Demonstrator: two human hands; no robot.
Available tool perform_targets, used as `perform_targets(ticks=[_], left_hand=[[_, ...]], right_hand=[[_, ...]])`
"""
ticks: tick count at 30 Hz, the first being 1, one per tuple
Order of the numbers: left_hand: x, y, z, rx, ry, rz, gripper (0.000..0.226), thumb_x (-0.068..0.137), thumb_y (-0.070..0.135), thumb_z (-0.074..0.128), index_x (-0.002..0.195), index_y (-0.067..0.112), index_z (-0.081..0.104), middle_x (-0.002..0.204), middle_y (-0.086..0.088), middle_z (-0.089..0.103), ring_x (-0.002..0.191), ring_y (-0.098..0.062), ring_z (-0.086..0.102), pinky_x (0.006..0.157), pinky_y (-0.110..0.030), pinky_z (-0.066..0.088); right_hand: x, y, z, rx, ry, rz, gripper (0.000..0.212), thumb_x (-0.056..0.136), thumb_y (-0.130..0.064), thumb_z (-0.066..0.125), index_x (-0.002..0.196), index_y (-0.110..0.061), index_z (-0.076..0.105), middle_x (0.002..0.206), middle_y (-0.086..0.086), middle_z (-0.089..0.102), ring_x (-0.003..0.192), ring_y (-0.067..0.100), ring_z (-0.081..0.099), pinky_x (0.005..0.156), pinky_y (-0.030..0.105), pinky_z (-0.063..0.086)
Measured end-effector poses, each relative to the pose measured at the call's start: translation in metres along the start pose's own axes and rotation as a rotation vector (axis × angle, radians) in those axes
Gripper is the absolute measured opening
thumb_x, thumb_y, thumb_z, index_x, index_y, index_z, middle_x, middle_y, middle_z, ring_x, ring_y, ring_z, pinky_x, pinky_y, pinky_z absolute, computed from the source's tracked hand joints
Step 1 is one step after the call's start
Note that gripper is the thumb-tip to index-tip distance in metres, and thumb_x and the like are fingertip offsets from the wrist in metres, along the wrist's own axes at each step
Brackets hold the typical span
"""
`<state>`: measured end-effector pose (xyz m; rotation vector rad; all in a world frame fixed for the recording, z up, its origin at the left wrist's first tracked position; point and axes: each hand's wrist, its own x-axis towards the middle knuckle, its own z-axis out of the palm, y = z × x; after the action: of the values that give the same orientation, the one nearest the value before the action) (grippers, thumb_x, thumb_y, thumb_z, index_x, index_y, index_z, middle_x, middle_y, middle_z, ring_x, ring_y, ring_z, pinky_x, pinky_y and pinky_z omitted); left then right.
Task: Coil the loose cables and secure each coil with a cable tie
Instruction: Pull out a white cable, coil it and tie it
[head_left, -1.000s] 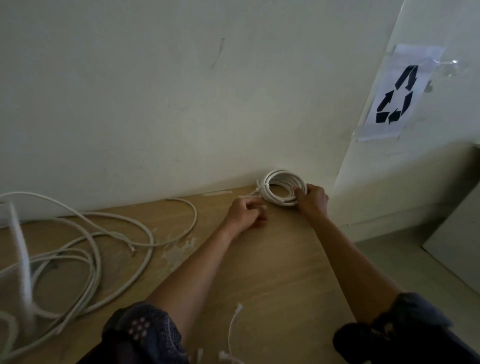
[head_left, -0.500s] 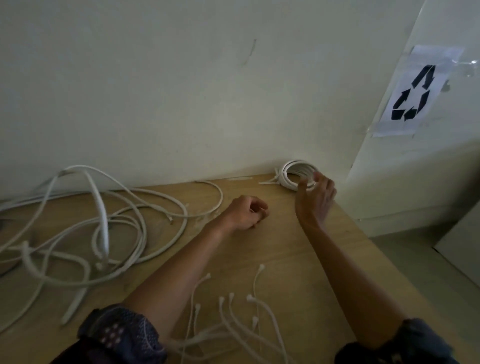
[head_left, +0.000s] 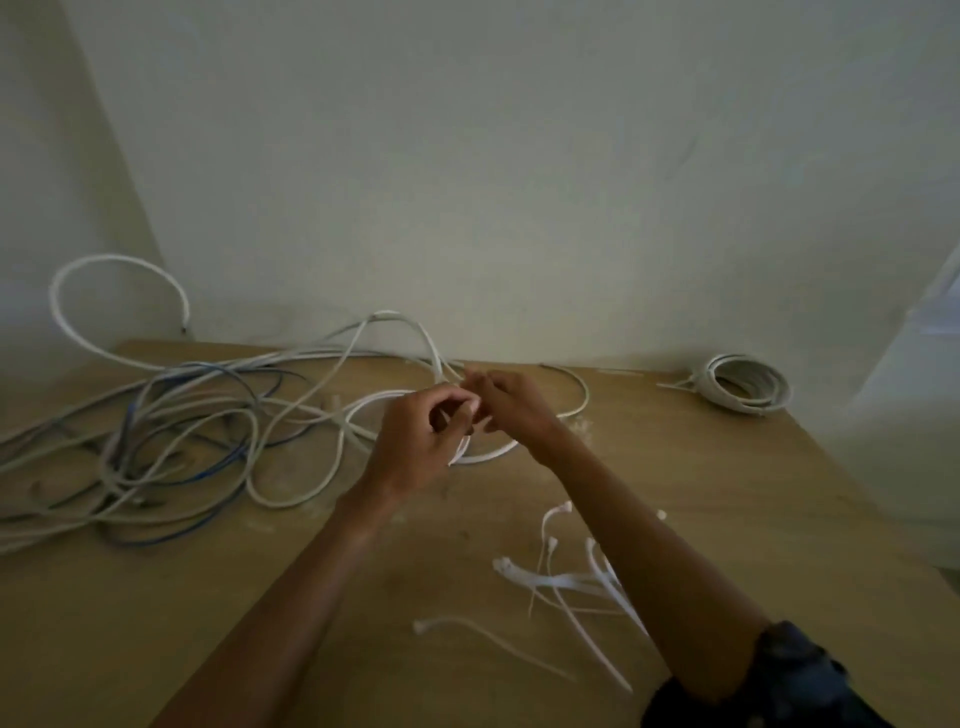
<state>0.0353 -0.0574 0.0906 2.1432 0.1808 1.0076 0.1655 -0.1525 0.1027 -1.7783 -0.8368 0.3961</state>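
Head view: a wound coil (head_left: 743, 387) of white cable is seen at the far right corner of the wooden table (head_left: 727, 493), against the wall. Well to the left of the coil, the left hand (head_left: 415, 452) and right hand (head_left: 514, 410) are held close together. A loop of white cable (head_left: 493, 453) is gripped by the curled left fingers. Whether anything is gripped by the right hand cannot be told through the blur. Farther left of the coil, a tangle of white and blue cables (head_left: 171, 415) is spread. Nearer the person than the coil, loose cable ties (head_left: 561, 579) are scattered beside the right forearm.
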Motion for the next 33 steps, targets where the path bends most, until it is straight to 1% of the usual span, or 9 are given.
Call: perform_targets(ticks=[5, 10, 13, 16, 20, 22, 25, 28, 33], left_hand=[[-0.019, -0.026, -0.022, 0.008, 0.207, 0.016, 0.01, 0.093, 0.029, 0.072, 0.094, 0.021, 0.067, 0.074, 0.01, 0.065, 0.063, -0.011, 0.063, 0.055, -0.021, 0.048], [-0.021, -0.063, -0.032, 0.437, -0.222, -0.094, 0.049, 0.07, 0.056, 0.085, 0.106, 0.027, 0.069, 0.101, 0.01, 0.067, 0.091, -0.011, 0.061, 0.076, -0.025, 0.048], [-0.02, -0.067, -0.039, 0.51, -0.368, -0.215, 0.042, 0.067, 0.054, 0.087, 0.097, 0.028, 0.072, 0.092, 0.012, 0.066, 0.079, -0.008, 0.059, 0.063, -0.024, 0.043], [-0.019, -0.066, -0.038, 0.551, -0.314, -0.102, 0.032, 0.075, 0.047, 0.085, 0.092, 0.024, 0.071, 0.093, 0.01, 0.055, 0.074, -0.006, 0.051, 0.061, -0.025, 0.035], [-0.025, -0.072, -0.037, 0.465, -0.33, -0.058, 0.033, 0.08, 0.059, 0.075, 0.083, 0.027, 0.069, 0.085, 0.01, 0.057, 0.07, -0.002, 0.052, 0.058, -0.023, 0.038], [-0.027, -0.075, -0.037, 0.426, -0.302, -0.064, 0.031, 0.082, 0.055, 0.076, 0.086, 0.025, 0.072, 0.084, 0.01, 0.058, 0.071, -0.003, 0.054, 0.06, -0.023, 0.041], [-0.026, -0.075, -0.037, 0.383, -0.255, -0.067, 0.022, 0.084, 0.044, 0.079, 0.087, 0.023, 0.074, 0.083, 0.01, 0.06, 0.07, -0.003, 0.056, 0.063, -0.024, 0.046], [-0.026, -0.075, -0.037, 0.363, -0.232, -0.047, 0.021, 0.089, 0.041, 0.074, 0.092, 0.021, 0.074, 0.084, 0.01, 0.06, 0.071, -0.003, 0.054, 0.063, -0.024, 0.045], [-0.024, -0.055, -0.04, 0.24, 0.146, 0.104, 0.01, 0.098, 0.021, 0.065, 0.105, 0.015, 0.069, 0.093, 0.005, 0.065, 0.08, -0.01, 0.06, 0.068, -0.031, 0.054]], right_hand=[[0.007, -0.014, 0.036, -0.026, -0.072, -0.025, 0.019, 0.101, -0.021, 0.06, 0.093, -0.008, 0.072, 0.075, 0.004, 0.07, 0.06, 0.005, 0.066, 0.056, 0.019, 0.054], [0.01, 0.0, 0.021, 0.182, 0.026, 0.029, 0.022, 0.103, -0.02, 0.058, 0.096, -0.004, 0.072, 0.079, 0.01, 0.074, 0.067, 0.017, 0.07, 0.068, 0.035, 0.061], [0.008, 0.01, 0.013, 0.204, -0.003, 0.09, 0.026, 0.105, -0.024, 0.053, 0.1, -0.006, 0.071, 0.084, 0.012, 0.074, 0.07, 0.02, 0.069, 0.068, 0.034, 0.059], [0.009, 0.033, 0.009, -0.006, 0.078, 0.056, 0.023, 0.104, -0.015, 0.051, 0.106, -0.004, 0.071, 0.094, 0.013, 0.075, 0.076, 0.02, 0.069, 0.072, 0.042, 0.057], [0.014, 0.067, -0.005, -0.702, 0.049, -0.032, 0.04, 0.099, -0.019, 0.056, 0.139, -0.017, 0.056, 0.14, 0.009, 0.056, 0.127, 0.029, 0.053, 0.105, 0.044, 0.044], [0.015, 0.076, -0.011, -0.894, 0.019, 0.049, 0.046, 0.1, -0.021, 0.05, 0.146, -0.02, 0.044, 0.15, 0.005, 0.045, 0.135, 0.032, 0.042, 0.108, 0.046, 0.038], [0.022, 0.081, -0.022, -0.919, 0.131, 0.125, 0.041, 0.102, -0.025, 0.048, 0.143, -0.018, 0.048, 0.145, 0.01, 0.052, 0.133, 0.034, 0.045, 0.103, 0.043, 0.04], [0.035, 0.077, -0.034, -0.809, 0.222, 0.167, 0.026, 0.095, -0.023, 0.063, 0.117, -0.013, 0.071, 0.125, 0.014, 0.066, 0.12, 0.034, 0.059, 0.091, 0.04, 0.049], [0.029, 0.044, -0.036, -0.493, 0.53, -0.065, 0.017, 0.098, -0.019, 0.062, 0.093, -0.009, 0.075, 0.086, 0.006, 0.074, 0.079, 0.024, 0.067, 0.065, 0.031, 0.041]])
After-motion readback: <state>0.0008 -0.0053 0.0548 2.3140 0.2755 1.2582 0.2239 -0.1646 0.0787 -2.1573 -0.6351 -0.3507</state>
